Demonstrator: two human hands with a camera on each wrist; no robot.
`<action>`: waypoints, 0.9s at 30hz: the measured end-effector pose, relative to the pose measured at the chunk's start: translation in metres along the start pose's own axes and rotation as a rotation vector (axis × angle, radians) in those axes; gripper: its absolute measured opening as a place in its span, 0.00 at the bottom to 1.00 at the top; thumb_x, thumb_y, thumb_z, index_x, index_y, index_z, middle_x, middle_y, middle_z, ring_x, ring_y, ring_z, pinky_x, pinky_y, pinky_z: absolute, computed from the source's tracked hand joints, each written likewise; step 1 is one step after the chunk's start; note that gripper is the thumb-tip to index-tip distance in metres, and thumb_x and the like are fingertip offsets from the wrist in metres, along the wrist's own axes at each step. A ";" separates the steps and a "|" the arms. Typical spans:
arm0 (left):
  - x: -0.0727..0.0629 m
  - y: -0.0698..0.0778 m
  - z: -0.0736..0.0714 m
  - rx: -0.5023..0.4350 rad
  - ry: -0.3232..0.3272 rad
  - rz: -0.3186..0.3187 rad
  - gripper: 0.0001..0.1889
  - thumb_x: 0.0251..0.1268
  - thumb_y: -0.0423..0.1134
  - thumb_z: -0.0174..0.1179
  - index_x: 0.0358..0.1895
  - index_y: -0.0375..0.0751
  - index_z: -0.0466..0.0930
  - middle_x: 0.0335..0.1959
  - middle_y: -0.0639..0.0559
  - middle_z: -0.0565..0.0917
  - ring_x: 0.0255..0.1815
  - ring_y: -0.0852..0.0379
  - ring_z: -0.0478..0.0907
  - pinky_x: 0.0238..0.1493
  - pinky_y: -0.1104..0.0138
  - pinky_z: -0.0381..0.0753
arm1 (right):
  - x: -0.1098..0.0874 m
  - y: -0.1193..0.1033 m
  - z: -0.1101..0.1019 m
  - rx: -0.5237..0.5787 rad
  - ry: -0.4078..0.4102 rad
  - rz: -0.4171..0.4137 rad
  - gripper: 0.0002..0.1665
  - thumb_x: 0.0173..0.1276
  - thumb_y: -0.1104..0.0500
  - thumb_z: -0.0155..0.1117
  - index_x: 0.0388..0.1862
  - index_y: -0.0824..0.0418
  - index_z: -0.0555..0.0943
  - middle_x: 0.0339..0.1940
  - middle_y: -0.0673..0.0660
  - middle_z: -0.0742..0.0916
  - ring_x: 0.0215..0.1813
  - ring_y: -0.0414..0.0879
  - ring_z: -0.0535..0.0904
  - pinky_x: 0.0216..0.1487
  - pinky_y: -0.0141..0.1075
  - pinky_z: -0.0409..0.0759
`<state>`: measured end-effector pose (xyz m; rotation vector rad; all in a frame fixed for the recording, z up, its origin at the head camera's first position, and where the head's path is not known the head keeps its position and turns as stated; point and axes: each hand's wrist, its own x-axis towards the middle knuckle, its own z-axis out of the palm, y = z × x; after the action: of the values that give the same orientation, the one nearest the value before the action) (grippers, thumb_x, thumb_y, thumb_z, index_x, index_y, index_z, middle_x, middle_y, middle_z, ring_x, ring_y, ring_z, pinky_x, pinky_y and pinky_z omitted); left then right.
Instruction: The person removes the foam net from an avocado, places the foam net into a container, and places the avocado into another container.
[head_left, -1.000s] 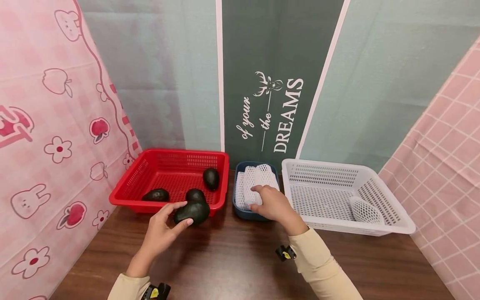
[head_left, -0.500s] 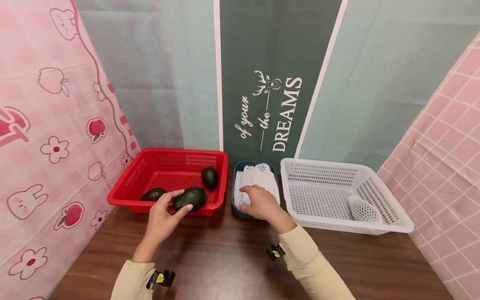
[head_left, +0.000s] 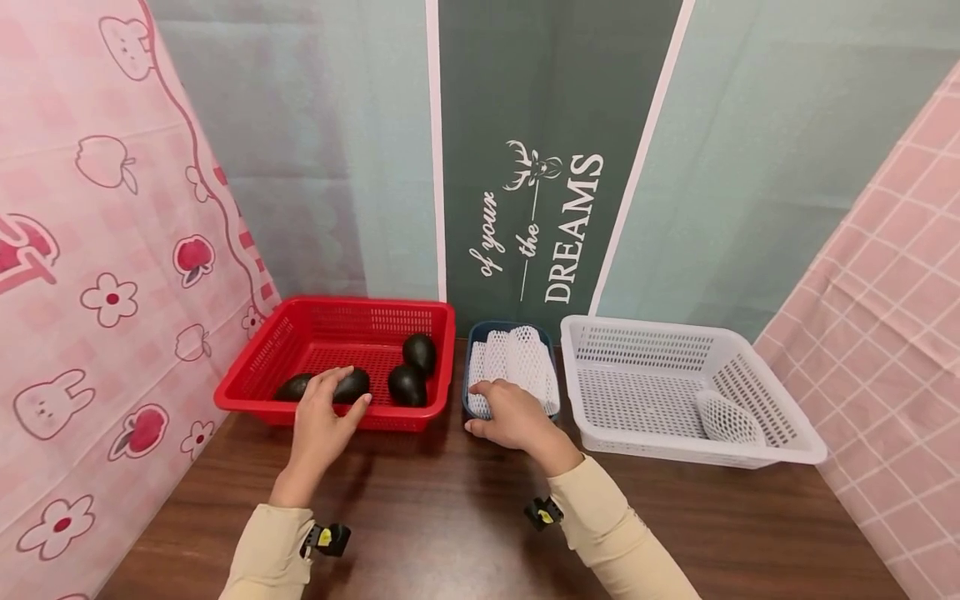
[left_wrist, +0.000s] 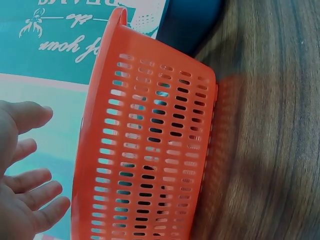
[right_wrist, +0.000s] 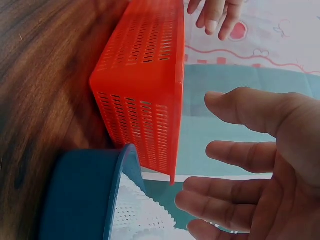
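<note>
Several dark green avocados [head_left: 407, 386] lie in the red basket [head_left: 431, 412]. My left hand [head_left: 322, 427] is over the basket's front rim, its fingertips by another avocado [head_left: 351, 386]; in the left wrist view that hand [left_wrist: 30, 187] has its fingers spread and holds nothing. My right hand [head_left: 513, 417] hovers over the front of a small blue basket [head_left: 491, 427] filled with white foam net sleeves [head_left: 525, 358]. The right wrist view shows this hand [right_wrist: 245, 175] empty, its fingers apart and clear of the sleeves [right_wrist: 137, 212].
To the right stands a white basket [head_left: 637, 446] with one net-covered item [head_left: 729, 418] inside. All the baskets stand on a brown wooden table [head_left: 450, 517] against a green cloth backdrop [head_left: 360, 150]. Pink cloths [head_left: 90, 333] hang at both sides.
My left hand has set the avocado it held down in the red basket and let go, shifting slightly left. The right hand has drawn slightly left and toward me.
</note>
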<state>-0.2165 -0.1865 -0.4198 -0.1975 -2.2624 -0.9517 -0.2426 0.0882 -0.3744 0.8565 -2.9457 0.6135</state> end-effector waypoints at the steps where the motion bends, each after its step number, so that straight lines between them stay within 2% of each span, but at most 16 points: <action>1: 0.000 0.000 -0.001 0.003 -0.003 0.003 0.24 0.46 0.31 0.70 0.51 0.30 0.77 0.50 0.32 0.75 0.52 0.38 0.70 0.50 0.44 0.67 | 0.000 0.000 0.000 0.000 -0.003 0.003 0.27 0.55 0.52 0.69 0.53 0.63 0.78 0.44 0.61 0.83 0.46 0.52 0.78 0.46 0.46 0.75; 8: 0.001 0.003 -0.002 0.015 -0.023 0.001 0.23 0.47 0.32 0.71 0.50 0.31 0.78 0.51 0.32 0.74 0.52 0.38 0.70 0.49 0.44 0.69 | -0.001 0.000 -0.004 -0.012 -0.001 -0.009 0.28 0.55 0.52 0.69 0.53 0.62 0.78 0.44 0.60 0.83 0.46 0.52 0.77 0.45 0.45 0.75; 14: -0.010 0.025 0.001 0.061 -0.137 0.058 0.26 0.46 0.39 0.72 0.51 0.35 0.78 0.51 0.36 0.75 0.51 0.41 0.72 0.47 0.47 0.73 | -0.020 0.004 -0.013 -0.038 0.036 0.018 0.28 0.54 0.51 0.70 0.53 0.60 0.78 0.44 0.58 0.82 0.47 0.52 0.77 0.46 0.46 0.75; 17: -0.014 0.034 0.004 0.095 -0.183 0.081 0.25 0.45 0.41 0.72 0.50 0.38 0.80 0.51 0.37 0.76 0.50 0.41 0.72 0.46 0.47 0.73 | -0.027 0.009 -0.017 -0.076 0.044 0.029 0.28 0.53 0.49 0.71 0.52 0.59 0.79 0.46 0.58 0.81 0.47 0.54 0.76 0.45 0.49 0.74; 21: -0.013 0.043 0.011 0.139 -0.218 0.121 0.24 0.44 0.42 0.73 0.48 0.40 0.81 0.50 0.39 0.77 0.49 0.42 0.73 0.46 0.48 0.73 | -0.035 0.016 -0.024 -0.148 -0.023 0.010 0.30 0.51 0.48 0.72 0.52 0.58 0.79 0.48 0.59 0.80 0.48 0.56 0.75 0.42 0.53 0.73; 27: -0.010 0.058 0.020 0.170 -0.309 0.172 0.24 0.42 0.46 0.73 0.47 0.42 0.82 0.48 0.41 0.79 0.48 0.45 0.75 0.43 0.49 0.75 | -0.046 0.024 -0.036 -0.153 -0.121 -0.017 0.29 0.50 0.51 0.74 0.52 0.59 0.80 0.48 0.60 0.79 0.48 0.56 0.75 0.42 0.52 0.73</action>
<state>-0.1971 -0.1303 -0.4029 -0.4833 -2.5440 -0.6710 -0.2195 0.1437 -0.3554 0.9335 -3.0387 0.3413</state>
